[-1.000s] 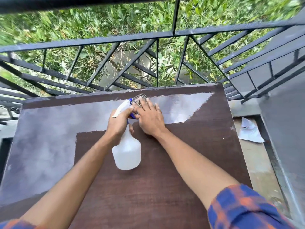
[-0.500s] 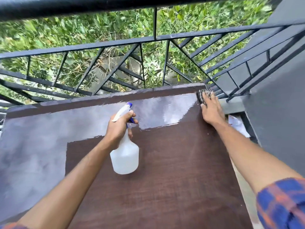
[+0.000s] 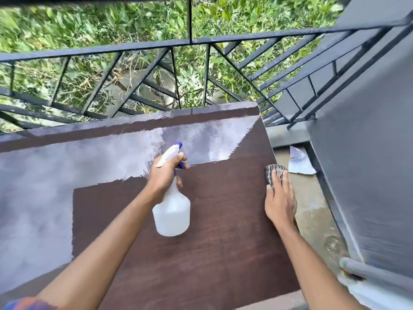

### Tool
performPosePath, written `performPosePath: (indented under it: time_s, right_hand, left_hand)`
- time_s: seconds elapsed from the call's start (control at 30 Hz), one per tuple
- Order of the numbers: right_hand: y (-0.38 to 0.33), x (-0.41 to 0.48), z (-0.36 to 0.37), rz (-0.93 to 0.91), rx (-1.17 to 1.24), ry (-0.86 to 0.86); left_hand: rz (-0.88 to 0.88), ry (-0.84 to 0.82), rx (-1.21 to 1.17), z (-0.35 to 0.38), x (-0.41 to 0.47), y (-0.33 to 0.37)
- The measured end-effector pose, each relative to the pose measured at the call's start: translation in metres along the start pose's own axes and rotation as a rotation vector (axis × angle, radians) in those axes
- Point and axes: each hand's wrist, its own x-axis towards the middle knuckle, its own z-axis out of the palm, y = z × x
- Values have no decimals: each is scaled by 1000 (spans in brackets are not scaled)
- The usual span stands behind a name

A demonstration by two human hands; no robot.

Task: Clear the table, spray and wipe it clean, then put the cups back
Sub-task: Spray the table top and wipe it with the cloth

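Brown wood makes up the table (image 3: 201,253), and it sits close against the black railing (image 3: 156,44) at its far edge. No cups are on the table, so the clearing part looks done, and the cups cannot be seen anywhere. The left hand (image 3: 164,175) is closed around the neck of the spray bottle (image 3: 172,211), with a finger curled at the blue trigger. The bottle hangs a little above the middle of the table with its nozzle turned toward the far edge, likely so it is ready to wet more wood. The right hand (image 3: 280,198) lies flat with fingers stretched out, pressing down on the cloth (image 3: 273,172) at the right edge of the table. A flat hand pushes the cloth hard on the wood, which is good for rubbing. The cloth sticks out past the fingertips, and part of the hand seems to hang over the edge. A shiny wet strip runs along the far side of the table, and the near part looks dull and darker. I think the wiping is partly done, and the near side and left side may need more. On the floor past the right edge lies a scrap of paper (image 3: 299,162), and a round drain (image 3: 333,243) sits nearer. Counting up: one table, one bottle, one cloth, two hands, one paper, one drain, and no cups.
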Motion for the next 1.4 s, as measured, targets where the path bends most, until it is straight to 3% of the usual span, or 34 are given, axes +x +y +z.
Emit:
performPosePath:
  time_s: [0.3,0.53,0.6,0.67,0.77,0.87,0.97,1.07,1.13,1.23,1.4]
  right_hand:
    - [-87,49,14,-44,-78,-17]
    - [-165,-63,80,-611,-192,-154]
    - [-153,-91,87,-832,-217,-209]
    - [-115,-94,78,-916,-225,-216]
    - [-56,-64,53,-819,-184,-163]
    - [-33,-6,30,-529,-128,-72]
    - [-67,44,19,-198,-73,20]
    - [-142,56,27,-112,-4,-31]
    - [-193,39,42,-255,-34,-116]
    - [-247,-19,74,-629,-100,-248]
    - [-233,-118,111,-1237,-185,-432]
  left_hand:
    - [8,59,-6,-34,-26,-6]
    - [6,182,-30,-76,-62,-27]
    - [5,216,-40,-86,-71,-35]
    - [-11,237,-59,-92,-80,-42]
    - [-14,267,-70,-100,-91,-47]
    - [-12,293,-78,-108,-98,-50]
    - [-13,330,-97,-111,-100,-53]
    - [0,355,-113,-113,-99,-52]
    - [10,358,-118,-113,-99,-50]
    - [-2,354,-108,-114,-99,-49]
    - [26,365,-124,-121,-100,-50]
